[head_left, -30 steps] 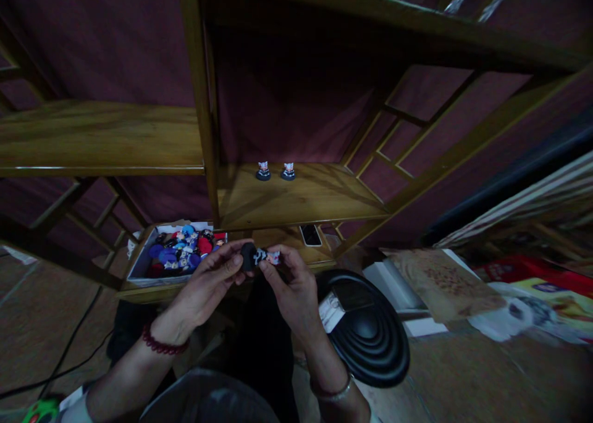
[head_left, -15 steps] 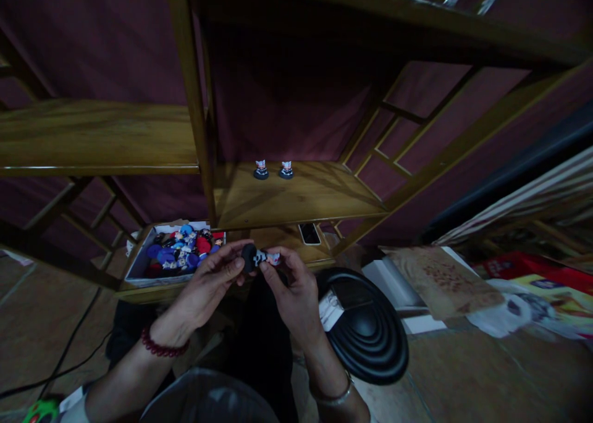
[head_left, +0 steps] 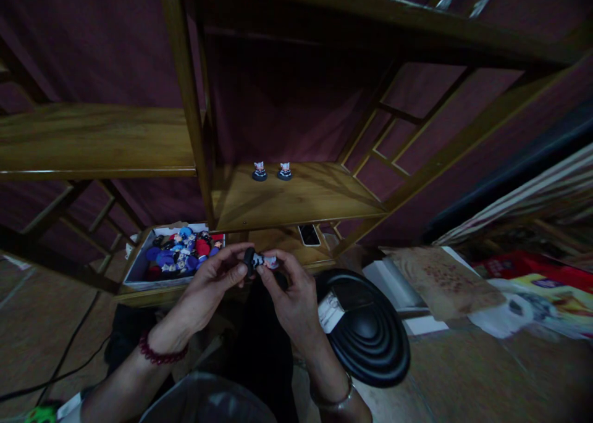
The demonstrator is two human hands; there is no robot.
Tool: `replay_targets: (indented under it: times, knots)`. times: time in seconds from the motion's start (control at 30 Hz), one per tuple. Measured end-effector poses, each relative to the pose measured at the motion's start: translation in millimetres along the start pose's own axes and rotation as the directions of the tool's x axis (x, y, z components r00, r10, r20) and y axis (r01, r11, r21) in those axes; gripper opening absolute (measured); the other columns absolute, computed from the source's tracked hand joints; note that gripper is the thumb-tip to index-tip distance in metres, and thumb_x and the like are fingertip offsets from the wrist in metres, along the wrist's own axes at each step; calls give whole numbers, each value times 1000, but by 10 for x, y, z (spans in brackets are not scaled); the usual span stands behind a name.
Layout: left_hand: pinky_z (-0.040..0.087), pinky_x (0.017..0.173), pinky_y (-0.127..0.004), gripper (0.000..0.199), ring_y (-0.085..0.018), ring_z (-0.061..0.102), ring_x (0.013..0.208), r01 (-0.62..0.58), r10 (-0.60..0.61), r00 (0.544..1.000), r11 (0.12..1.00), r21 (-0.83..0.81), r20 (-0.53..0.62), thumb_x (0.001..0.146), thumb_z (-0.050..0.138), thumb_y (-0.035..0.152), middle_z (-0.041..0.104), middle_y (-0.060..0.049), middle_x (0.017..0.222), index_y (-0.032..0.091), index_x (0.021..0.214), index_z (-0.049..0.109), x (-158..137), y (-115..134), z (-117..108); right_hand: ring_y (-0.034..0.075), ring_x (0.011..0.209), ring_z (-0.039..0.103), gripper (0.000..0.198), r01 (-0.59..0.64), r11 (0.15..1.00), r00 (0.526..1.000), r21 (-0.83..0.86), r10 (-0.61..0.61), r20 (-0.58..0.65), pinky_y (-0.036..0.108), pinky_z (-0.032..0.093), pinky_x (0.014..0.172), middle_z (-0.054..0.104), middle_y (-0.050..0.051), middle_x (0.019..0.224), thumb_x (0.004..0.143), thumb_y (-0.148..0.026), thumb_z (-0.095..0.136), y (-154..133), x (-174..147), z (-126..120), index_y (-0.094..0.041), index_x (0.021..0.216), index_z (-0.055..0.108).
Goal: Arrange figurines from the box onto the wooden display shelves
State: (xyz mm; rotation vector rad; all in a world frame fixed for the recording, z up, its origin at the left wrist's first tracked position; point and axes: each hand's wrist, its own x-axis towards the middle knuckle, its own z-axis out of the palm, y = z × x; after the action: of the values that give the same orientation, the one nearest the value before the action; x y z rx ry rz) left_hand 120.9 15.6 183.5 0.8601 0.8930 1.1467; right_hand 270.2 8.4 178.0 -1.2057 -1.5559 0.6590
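Note:
Between my two hands, in front of the lower shelf, a small figurine [head_left: 264, 260] lies on its side, its round black base to the left and its pale head to the right. My left hand [head_left: 217, 281] pinches the base between thumb and fingers. The figurine's body is gripped by my right hand [head_left: 291, 287], thumb on the near side. Two similar figurines, a left one [head_left: 259, 171] and a right one [head_left: 284, 171], stand upright side by side on the wooden shelf [head_left: 301, 201] beyond my hands.
A white box [head_left: 134, 268] full of colourful figurines sits at lower left. On the bottom board lies a phone [head_left: 309, 235]. A black ridged round object [head_left: 370, 330] rests right of my legs, near cardboard [head_left: 440, 281] and a plastic bag [head_left: 500, 309]. Wooden posts [head_left: 185, 102] divide the shelves.
The figurine has turned slightly in my fingers, its base now seen more edge-on. Both hands keep hold of it, and the view has shifted a little.

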Motion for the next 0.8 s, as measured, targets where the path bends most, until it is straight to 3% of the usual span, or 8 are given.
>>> replay_targets:
  times: [0.47,0.8]
  knots:
    - [40,59,-21,31,-10,53,67,-30,30,999,999,-22,16,69,71,27,63,-4,91,20,99,67,11,18,-3,16,80,62,15,203,972,979,-115,-198,53,28,50,72,67,2,86,81,-18,56,-53,57,-42,-24,94,61]
    - [39,59,-22,31,-9,52,66,-21,21,999,1000,1,31,69,70,29,62,-3,87,21,99,66,32,-6,18,15,82,61,14,206,973,977,-107,-199,73,28,50,73,67,2,86,81,-18,57,-31,82,-95,-24,94,61]
